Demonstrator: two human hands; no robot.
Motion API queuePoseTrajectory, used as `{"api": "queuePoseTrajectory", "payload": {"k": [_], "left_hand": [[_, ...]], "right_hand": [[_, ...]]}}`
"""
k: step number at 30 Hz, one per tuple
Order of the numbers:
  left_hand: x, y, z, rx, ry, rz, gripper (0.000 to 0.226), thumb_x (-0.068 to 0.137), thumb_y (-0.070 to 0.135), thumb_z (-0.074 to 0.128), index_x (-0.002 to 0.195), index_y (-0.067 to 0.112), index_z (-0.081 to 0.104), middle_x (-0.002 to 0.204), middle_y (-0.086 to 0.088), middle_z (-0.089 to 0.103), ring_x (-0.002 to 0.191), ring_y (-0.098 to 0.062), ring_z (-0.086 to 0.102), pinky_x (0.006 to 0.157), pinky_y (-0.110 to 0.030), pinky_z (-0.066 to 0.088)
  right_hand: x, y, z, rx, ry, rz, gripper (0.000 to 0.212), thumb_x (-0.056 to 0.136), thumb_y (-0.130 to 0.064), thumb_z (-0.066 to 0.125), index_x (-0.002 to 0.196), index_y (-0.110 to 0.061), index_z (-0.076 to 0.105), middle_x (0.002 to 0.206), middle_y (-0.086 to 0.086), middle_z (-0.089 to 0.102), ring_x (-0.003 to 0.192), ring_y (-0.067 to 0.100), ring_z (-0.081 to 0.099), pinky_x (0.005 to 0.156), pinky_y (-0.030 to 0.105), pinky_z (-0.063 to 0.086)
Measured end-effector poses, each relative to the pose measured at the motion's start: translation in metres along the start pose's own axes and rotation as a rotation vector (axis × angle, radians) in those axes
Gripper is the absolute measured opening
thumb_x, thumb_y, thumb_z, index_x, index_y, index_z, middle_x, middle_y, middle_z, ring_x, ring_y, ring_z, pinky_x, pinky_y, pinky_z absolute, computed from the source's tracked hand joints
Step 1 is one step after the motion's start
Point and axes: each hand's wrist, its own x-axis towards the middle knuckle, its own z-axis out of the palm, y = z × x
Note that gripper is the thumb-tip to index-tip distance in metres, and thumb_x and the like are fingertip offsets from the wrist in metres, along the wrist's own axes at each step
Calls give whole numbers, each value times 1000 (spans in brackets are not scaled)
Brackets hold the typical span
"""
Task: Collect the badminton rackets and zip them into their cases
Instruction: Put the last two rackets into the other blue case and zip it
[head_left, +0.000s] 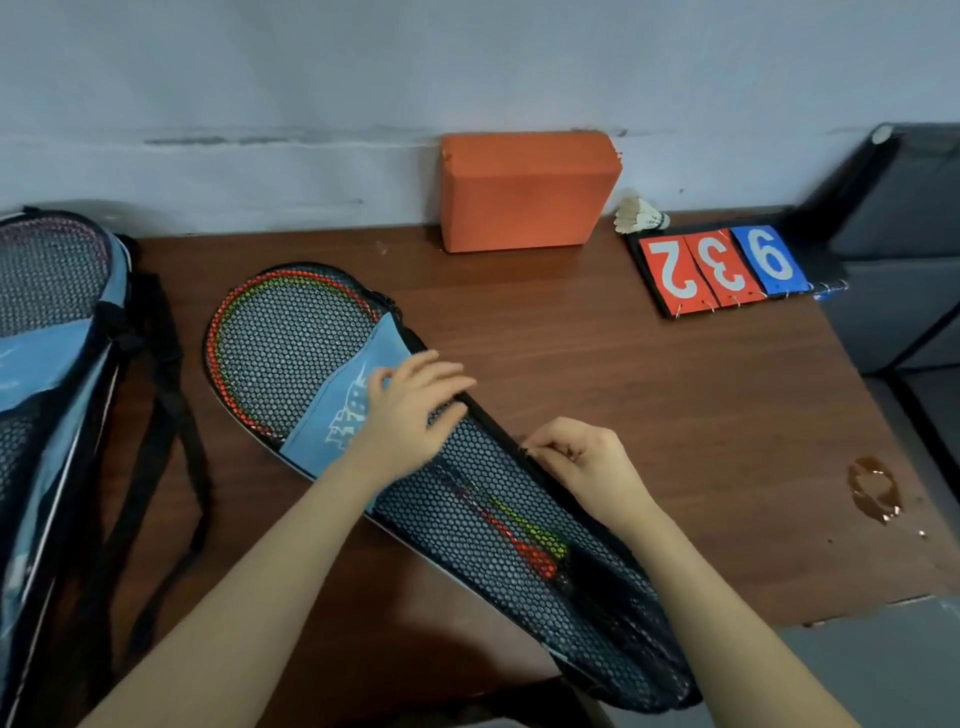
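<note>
A mesh racket case (291, 358) with a light-blue band lies flat and slantwise on the brown table (649, 415), its rounded head end toward the far left and its narrow end reaching the near edge; through the black mesh show the rackets (249, 332), their red and green-yellow frames ringing the head end and their red and yellow-green shafts running side by side down the narrow end.

The left hand (410, 410) rests on the case across the blue band, its fingers (441, 371) straight and slightly apart, pressing the cover down without curling round anything; the right hand (582, 452) sits at the case's right edge, its fingers (545, 447) curled together and pinching something small at the black zip seam, which I take for the zip pull, though it is too small to see clearly.

A second case (57, 332) of the same mesh and blue, with rackets inside and black straps trailing, lies at the table's left side, well apart from the first; an orange block (530, 192) stands against the wall at the back; right of it a white shuttlecock (639, 215) lies just beside a flip scoreboard (727, 270) showing red and blue number cards; a small wet patch (875, 488) marks the table near its right edge.
</note>
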Motion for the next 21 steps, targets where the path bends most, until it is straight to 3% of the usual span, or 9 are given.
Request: {"api": "queuePoseTrajectory", "payload": {"k": [3,7,10,14,21], "left_hand": [[-22,32,16,20,-18,95,31,88,39,43,104,28,68,118,12,62,123,-11,39,95,-35,17],[-26,43,21,-70,108,-26,22,84,39,50,84,26,67,96,14,64,107,-6,44,86,-36,21],[-23,45,24,-92,145,-85,21,83,41,52,80,29,68,92,17,64,103,-5,45,85,-30,18],[-15,46,31,-104,229,-241,8,85,26,65,80,25,71,90,14,64,104,-11,51,89,-34,21],[-9,48,41,-12,279,-352,10,86,25,64,88,21,73,99,6,68,109,-17,52,91,-38,22]], "right_hand": [[4,-4,-2,19,-5,-30,16,84,-7,63,83,-22,71,83,-13,69,80,3,63,76,32,53],[1,-7,-5,38,-36,-76,16,82,-6,65,83,-20,72,83,-11,69,80,4,63,75,24,51],[-6,1,-11,119,-37,4,17,82,-4,65,81,-19,73,79,-14,69,74,0,62,70,15,47],[-21,20,-26,118,-89,79,16,82,-5,66,81,-19,73,78,-16,68,70,-3,61,66,10,45],[-68,65,-58,192,-88,215,17,83,-4,66,79,-19,74,80,-6,73,75,12,68,72,27,56]]}}
